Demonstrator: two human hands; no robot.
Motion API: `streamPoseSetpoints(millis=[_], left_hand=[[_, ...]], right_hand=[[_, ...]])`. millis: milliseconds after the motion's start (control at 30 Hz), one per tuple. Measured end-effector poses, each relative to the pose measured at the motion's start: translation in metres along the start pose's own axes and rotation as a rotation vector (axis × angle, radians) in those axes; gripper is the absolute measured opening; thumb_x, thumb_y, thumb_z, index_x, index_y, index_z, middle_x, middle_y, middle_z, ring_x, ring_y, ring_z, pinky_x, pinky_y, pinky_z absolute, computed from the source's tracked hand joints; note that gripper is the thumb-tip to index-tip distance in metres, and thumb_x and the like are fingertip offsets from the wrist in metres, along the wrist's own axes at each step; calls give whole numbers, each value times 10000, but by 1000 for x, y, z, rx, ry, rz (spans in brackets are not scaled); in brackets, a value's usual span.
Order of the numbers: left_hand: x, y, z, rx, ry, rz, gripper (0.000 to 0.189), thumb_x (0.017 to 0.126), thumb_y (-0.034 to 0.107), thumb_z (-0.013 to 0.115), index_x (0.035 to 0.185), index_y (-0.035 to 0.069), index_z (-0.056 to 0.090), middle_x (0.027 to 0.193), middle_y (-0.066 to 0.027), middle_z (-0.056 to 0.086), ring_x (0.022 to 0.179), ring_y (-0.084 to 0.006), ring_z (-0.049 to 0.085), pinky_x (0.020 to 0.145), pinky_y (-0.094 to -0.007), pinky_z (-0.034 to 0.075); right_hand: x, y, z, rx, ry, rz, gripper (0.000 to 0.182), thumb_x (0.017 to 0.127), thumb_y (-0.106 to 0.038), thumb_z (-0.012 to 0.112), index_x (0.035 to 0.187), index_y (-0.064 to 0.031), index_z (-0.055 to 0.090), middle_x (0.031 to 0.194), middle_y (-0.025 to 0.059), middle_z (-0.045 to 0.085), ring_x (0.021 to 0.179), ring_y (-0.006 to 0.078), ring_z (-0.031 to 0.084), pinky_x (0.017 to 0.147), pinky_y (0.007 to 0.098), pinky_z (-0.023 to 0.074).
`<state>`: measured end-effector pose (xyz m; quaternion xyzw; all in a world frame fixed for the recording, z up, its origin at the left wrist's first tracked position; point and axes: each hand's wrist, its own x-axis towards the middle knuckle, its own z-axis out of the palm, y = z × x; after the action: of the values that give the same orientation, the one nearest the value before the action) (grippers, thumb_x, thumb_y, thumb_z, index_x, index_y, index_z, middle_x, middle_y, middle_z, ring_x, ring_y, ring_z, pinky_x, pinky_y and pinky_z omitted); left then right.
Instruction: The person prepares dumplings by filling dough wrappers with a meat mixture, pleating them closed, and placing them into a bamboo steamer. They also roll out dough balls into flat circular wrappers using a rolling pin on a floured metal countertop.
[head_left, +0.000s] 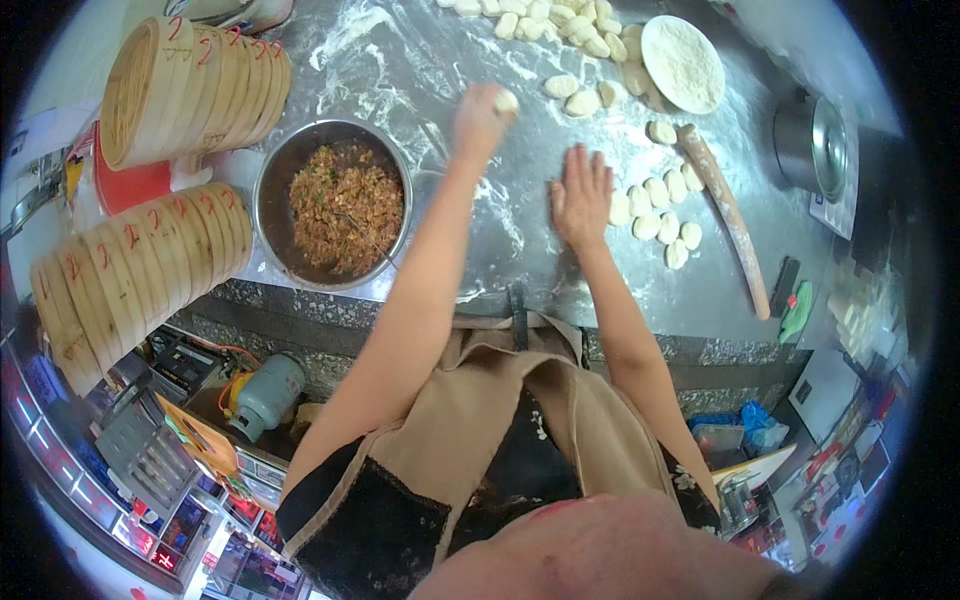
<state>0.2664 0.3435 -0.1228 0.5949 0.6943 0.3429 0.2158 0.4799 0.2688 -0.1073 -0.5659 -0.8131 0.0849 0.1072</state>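
My left hand (480, 126), slightly blurred, has its fingers closed around a pale dough piece (507, 102) above the floured metal table (517, 259). To its right, my right hand (583, 196) lies palm down on the tabletop, thumb spread away from the fingers; anything under the palm is hidden. Right beside that hand lie several small flattened dough pieces (657, 192) in loose rows. Farther off, a few rounder dough pieces (582, 103) sit apart from a large floury heap of dough pieces (577, 28) at the far edge of view.
Left of my hands stands a steel bowl (262, 214) of minced filling (345, 206), with a utensil in it. Bamboo steamer stacks (142, 262) flank the left side. A white plate of flour (684, 66), a wooden rolling pin (726, 217) and a lidded pot (814, 146) are right.
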Motion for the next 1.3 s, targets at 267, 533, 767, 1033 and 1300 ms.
streamPoseSetpoints(millis=[267,533,767,1033,1300], left_hand=[[-24,58,-33,190,-448,-152,648,709,23,668,1319,113,468,1279,-200,460,1165,-412,460,987,-465,402],[58,52,11,337,-541,541,559,759,32,626,1298,103,497,1316,-169,478,1189,-367,477,977,-435,427],[-76,62,-5,106,-385,16,480,779,102,638,1243,57,523,1241,-193,514,1135,-379,505,951,-429,441],[29,71,11,29,-335,364,533,764,54,630,1281,63,501,1283,-184,482,1198,-368,460,1021,-409,384],[-2,64,33,103,-517,186,566,743,144,712,1273,96,519,1181,-145,537,1002,-339,576,895,-421,470]], right_hand=[[29,-34,2,172,-66,-118,585,921,-334,484,1415,-46,357,1497,143,311,1393,311,265,1142,455,204],[18,-10,1,92,-106,-116,600,925,-351,478,1420,-38,343,1486,132,331,1389,301,274,1151,453,183],[7,-8,-45,409,23,65,572,896,-313,522,1380,-33,400,1463,166,358,1370,356,296,1116,476,230],[28,-45,5,102,-192,-132,595,925,-368,466,1396,-16,374,1475,144,335,1392,307,256,1149,455,192],[-23,14,-14,22,14,251,624,907,-356,501,1394,7,357,1487,190,295,1402,340,224,1146,515,123]])
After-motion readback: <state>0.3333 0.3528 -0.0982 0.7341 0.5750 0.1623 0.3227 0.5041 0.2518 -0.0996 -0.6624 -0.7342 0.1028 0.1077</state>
